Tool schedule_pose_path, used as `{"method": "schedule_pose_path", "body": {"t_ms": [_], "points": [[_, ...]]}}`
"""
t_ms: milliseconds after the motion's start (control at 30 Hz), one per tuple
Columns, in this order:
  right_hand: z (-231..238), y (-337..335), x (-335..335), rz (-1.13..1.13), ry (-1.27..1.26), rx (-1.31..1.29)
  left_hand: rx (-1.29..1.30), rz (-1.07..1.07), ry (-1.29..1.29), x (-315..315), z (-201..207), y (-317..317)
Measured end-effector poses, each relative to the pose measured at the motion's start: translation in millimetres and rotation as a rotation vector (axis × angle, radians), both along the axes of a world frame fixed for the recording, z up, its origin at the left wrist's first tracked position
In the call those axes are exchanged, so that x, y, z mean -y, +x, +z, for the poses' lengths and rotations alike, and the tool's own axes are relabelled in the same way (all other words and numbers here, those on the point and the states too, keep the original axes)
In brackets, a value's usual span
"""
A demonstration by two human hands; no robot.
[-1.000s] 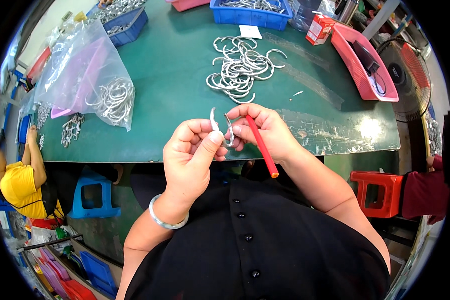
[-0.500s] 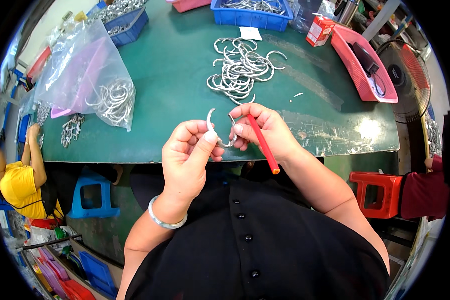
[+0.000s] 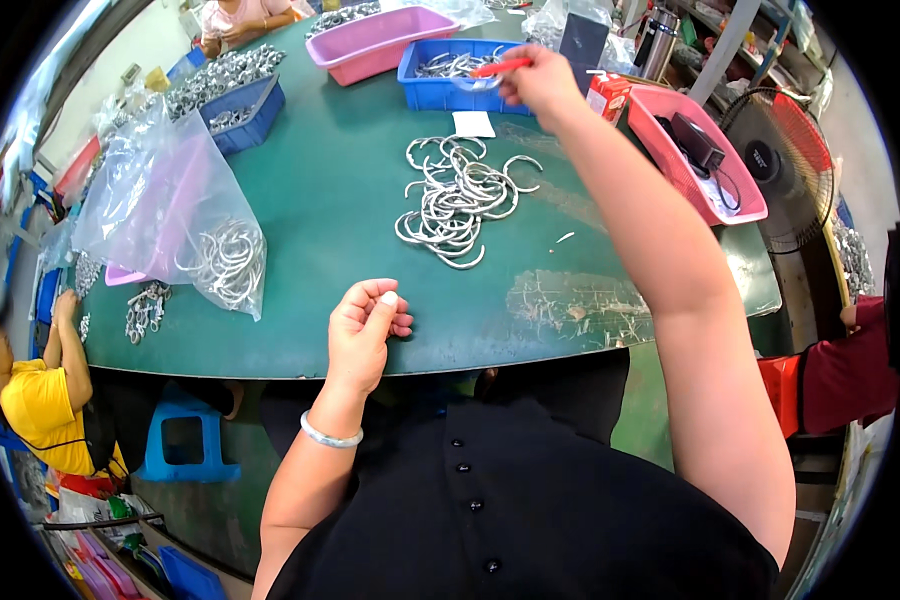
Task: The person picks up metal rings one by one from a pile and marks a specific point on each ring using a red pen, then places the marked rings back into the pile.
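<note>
My right hand [image 3: 545,85] is stretched over the far blue bin [image 3: 460,96], closed on a red pen [image 3: 502,67] that points left. A blurred silver open ring [image 3: 477,85] shows just below the pen, at the fingertips; whether the fingers still grip it I cannot tell. Many similar rings fill that bin. Above the table's near edge my left hand [image 3: 362,335] is loosely closed, thumb laid over curled fingers, with nothing visible in it. Beyond it lies a tangled pile of silver open rings [image 3: 460,200].
A clear bag of rings [image 3: 232,262] lies left, near a blue bin of metal parts [image 3: 245,115]. Pink baskets [image 3: 375,50] stand at the back and right. A red-white box [image 3: 608,96], a fan [image 3: 780,165] and a co-worker in yellow [image 3: 45,405] flank the table.
My right hand has moved from beside the left hand to the far blue bin, carrying the red pen. My left hand no longer holds the open ring. The view has shifted too.
</note>
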State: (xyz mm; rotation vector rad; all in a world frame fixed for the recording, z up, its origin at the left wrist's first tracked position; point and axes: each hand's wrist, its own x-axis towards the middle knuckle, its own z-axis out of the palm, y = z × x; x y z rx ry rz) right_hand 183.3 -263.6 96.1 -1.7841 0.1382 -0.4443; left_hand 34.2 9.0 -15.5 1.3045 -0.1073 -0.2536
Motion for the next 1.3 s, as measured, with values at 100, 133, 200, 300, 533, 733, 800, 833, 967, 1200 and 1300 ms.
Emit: {"method": "schedule_pose_path", "body": {"t_ms": [100,133,200,300,533,733,800,833,967,1200,1300], "points": [[3.4,19.9,19.0,-0.110,-0.096,0.017,0.008,-0.007,0.016,0.3,0.0,-1.1],[-4.7,22.6,27.9,-0.167,-0.210,0.047,0.021,-0.015,0.007,1.6,-0.1,-2.4],[-22.9,22.7,32.4,-0.179,-0.392,0.086,0.050,-0.021,0.000,0.8,-1.7,-3.5],[-52.0,4.3,22.7,0.176,-0.596,0.012,0.066,-0.019,0.013,-0.6,-1.6,-4.8],[-63.9,-33.3,10.5,0.279,-0.817,-0.086,0.059,-0.020,0.020,-2.4,-1.1,-5.0],[-73.0,-44.9,21.1,0.363,-0.750,-0.188,0.071,-0.026,0.018,-1.3,-0.9,-5.8],[-74.3,-49.9,21.4,0.329,-0.709,-0.160,0.080,-0.031,0.017,-1.9,-2.1,-5.7],[-73.3,-52.1,21.0,0.313,-0.686,-0.146,0.084,-0.036,0.015,-2.6,-3.1,-5.6],[-59.4,-64.0,24.2,0.407,-0.324,-0.308,0.090,-0.037,0.014,-1.7,-3.6,-6.3],[-44.4,-80.4,19.1,0.470,-0.253,-0.466,0.091,-0.024,0.054,-1.0,-2.5,-7.0],[-46.8,-79.0,22.6,0.526,-0.187,-0.555,0.094,-0.024,0.052,-0.5,-2.7,-7.7]]}}
